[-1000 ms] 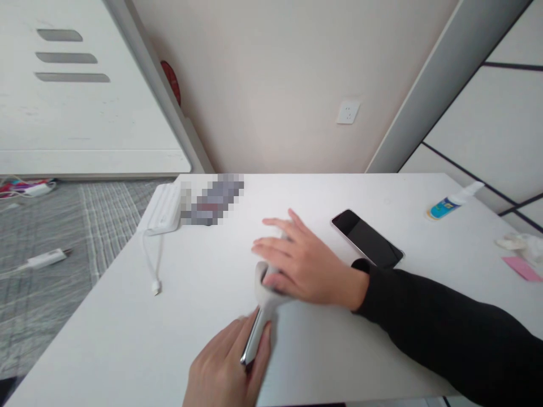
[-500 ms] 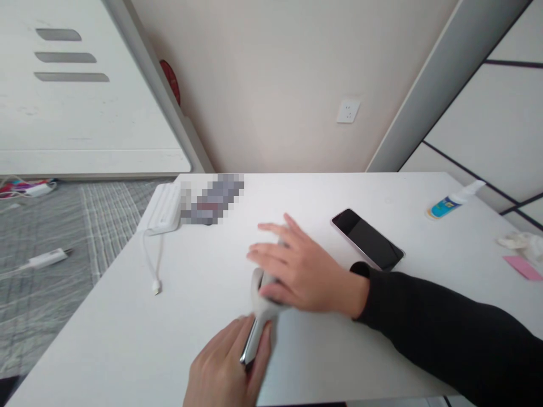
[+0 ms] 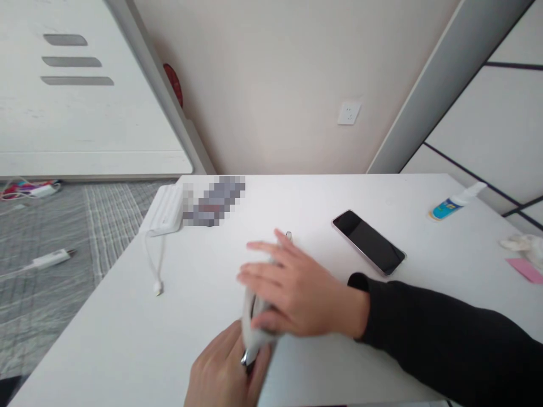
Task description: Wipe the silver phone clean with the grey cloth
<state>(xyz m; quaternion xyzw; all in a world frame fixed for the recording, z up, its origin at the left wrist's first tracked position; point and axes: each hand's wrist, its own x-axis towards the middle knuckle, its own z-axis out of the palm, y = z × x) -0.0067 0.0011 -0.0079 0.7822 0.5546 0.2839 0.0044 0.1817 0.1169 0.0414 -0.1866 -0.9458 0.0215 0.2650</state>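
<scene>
Right hand [image 3: 297, 294] slid nearer w/ cloth [image 3: 254, 333], fingers spread flat atop it, left hand [image 3: 224, 373] pinching prob. a phone [image 3: 250, 353] underneath

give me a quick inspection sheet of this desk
surface: white table, mostly bare.
job's things: phone-like slab with a pale cloth on it.
clutter: black phone, blue-labelled bottle, pink slip, white wad.
grippers: left hand grips the slab's near end; right hand lies flat on the cloth.
cables: white cable hangs from a white block.
surroundings: wall socket, grey floor.
</scene>
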